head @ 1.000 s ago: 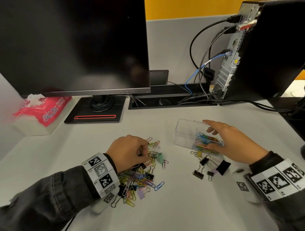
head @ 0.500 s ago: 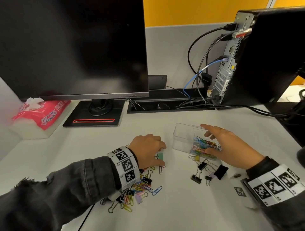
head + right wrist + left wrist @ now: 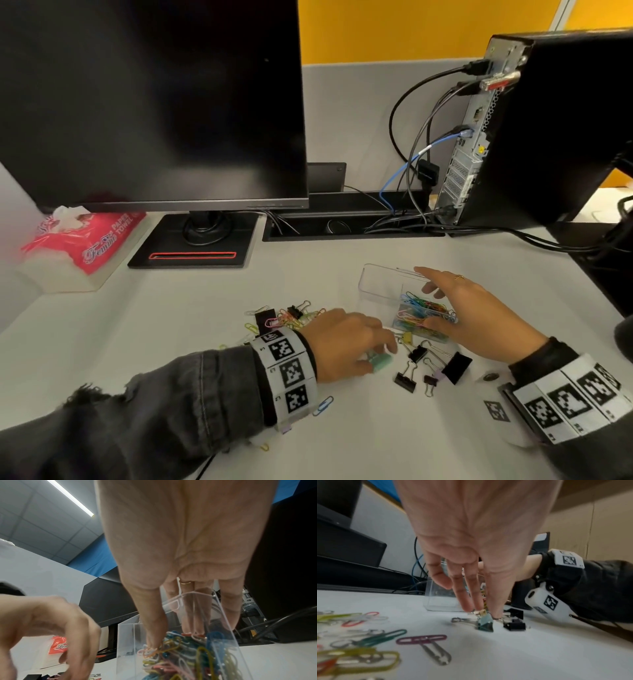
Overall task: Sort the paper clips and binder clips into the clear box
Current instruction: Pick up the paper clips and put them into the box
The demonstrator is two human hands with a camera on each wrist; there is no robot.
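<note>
Left hand (image 3: pixel 346 344) pinched, I think, a mint binder clip (image 3: pixel 485 623) on the surface; right hand (image 3: pixel 469 308), fingers straight, steadied the clear box (image 3: pixel 380 284) at two o'clock. Paper clips (image 3: pixel 423 311) filled one compartment; binder clips (image 3: pixel 431 368) remained outside.

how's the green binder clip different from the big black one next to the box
The green binder clip is small and pale mint, under the left hand fingertips. The big black binder clip is larger, dark and untouched, nearer the right hand. Both lie on the desk, outside the clear box.
</note>
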